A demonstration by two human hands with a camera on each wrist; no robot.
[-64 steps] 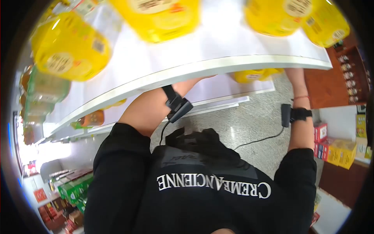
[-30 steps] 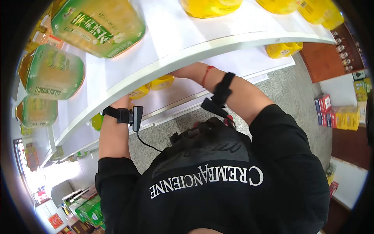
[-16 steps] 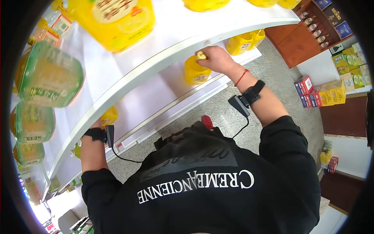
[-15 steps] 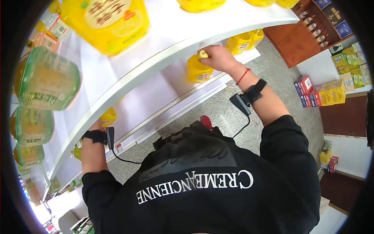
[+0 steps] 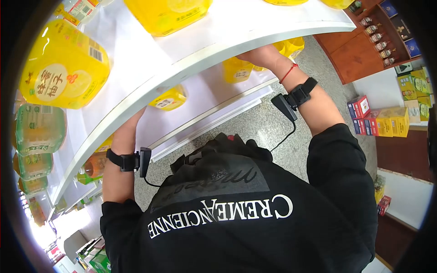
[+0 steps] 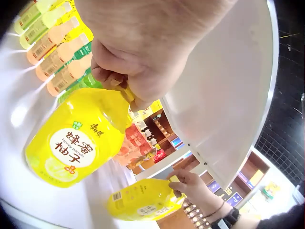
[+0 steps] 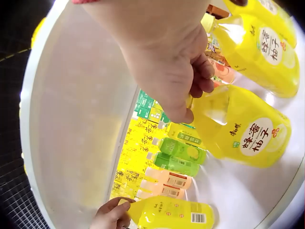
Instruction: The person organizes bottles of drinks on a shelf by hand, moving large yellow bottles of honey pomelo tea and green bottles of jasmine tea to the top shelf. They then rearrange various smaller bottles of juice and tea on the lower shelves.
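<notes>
Gripping first yellow bottle [image 6: 76, 138] at the cap with left hand [image 6: 143, 52], fingers curled tight; slanting upper right (cap) to lower left (base) in left wrist view. Gripping second yellow bottle [image 7: 243, 129] at the top with right hand [image 7: 164, 57], also curled closed; lying roughly parallel to neighbouring yellow bottle [image 7: 259, 52] at upper right. Sitting apart under upper shelf [image 5: 205, 57], centre-left and upper centre of head view, each nearest own hand.

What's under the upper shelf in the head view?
Yellow bottles, two gripped by the left hand and right hand, an orange bottle and something green. The shelf's edge hides the fingertips there.
</notes>
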